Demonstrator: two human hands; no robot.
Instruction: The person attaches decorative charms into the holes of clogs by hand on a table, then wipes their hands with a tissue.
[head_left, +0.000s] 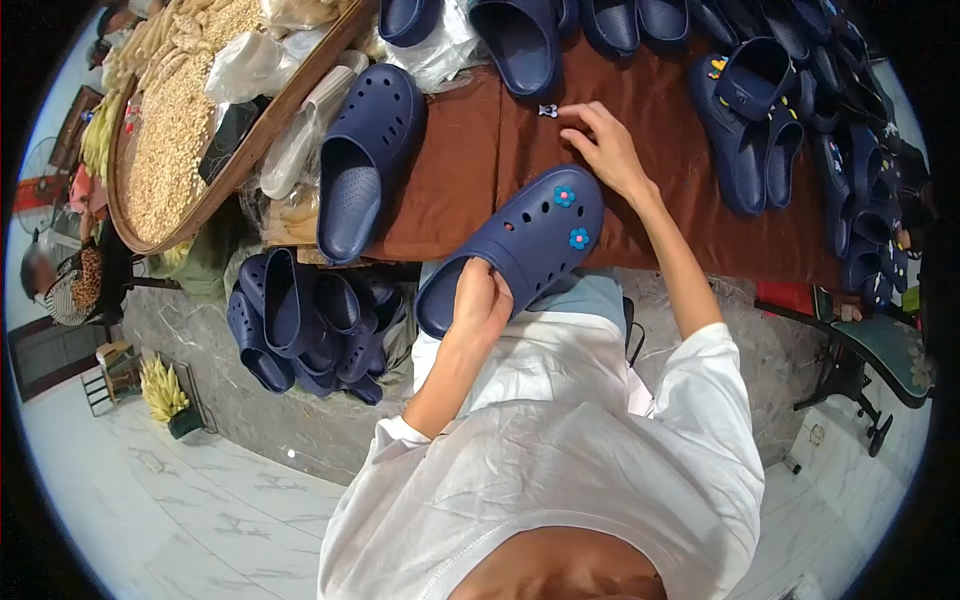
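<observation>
A navy blue clog [545, 225] with two blue flower charms on its toe is in my left hand [483, 297], whose fingers reach into the opening. One vent hole of the clog shows a small red spot. Beyond its toe, my right hand [608, 150] hovers over the brown cloth with fingers apart. Right beside those fingertips lies a small black and white charm [548, 111]; I see a gap between them. Another navy clog [372, 150], bare of charms, rests at the left edge of the table.
More navy clogs [515, 45] line the far side, and decorated pairs [745, 120] stand at right. Below the table's left end hangs a cluster of clogs [310, 325]. A large woven tray [150, 245] of pale kernels is at upper left. An office chair [880, 350] stands right.
</observation>
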